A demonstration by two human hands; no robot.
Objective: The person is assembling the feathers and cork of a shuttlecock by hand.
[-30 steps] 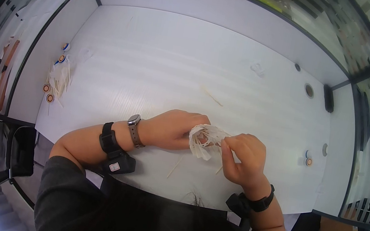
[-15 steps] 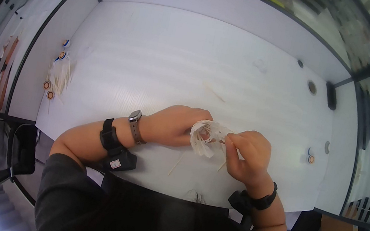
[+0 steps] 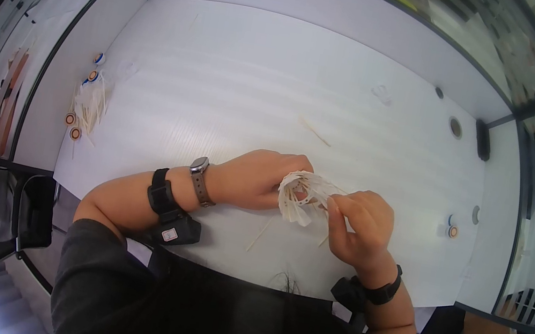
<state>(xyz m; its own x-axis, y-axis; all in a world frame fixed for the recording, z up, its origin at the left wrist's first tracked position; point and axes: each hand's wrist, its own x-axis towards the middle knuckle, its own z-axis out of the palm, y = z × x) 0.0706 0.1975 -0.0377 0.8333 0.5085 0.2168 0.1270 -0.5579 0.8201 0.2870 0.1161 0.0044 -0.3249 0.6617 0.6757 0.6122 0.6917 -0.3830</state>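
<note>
A white feather shuttlecock (image 3: 297, 204) is in my left hand (image 3: 262, 179), its open feather skirt facing up and toward me. The fingers of that hand curl round it from the left and far side, so its base is hidden. From the right, my right hand (image 3: 362, 227) pinches at the edge of the skirt with thumb and index finger closed on a feather (image 3: 326, 189). Below the hands, a thin pale feather shaft (image 3: 259, 234) lies on the white desk (image 3: 226, 75).
Several cork bases with orange rings and loose feathers (image 3: 88, 105) lie along the left panel. Another cork base (image 3: 452, 232) sits at the right. A feather shaft (image 3: 316, 133) lies beyond my hands. Low panels (image 3: 323, 3) border the desk.
Both hands stay almost in place on the shuttlecock. Its skirt has shifted slightly, with a feather drawn out more toward my right fingers. The view has moved a little.
</note>
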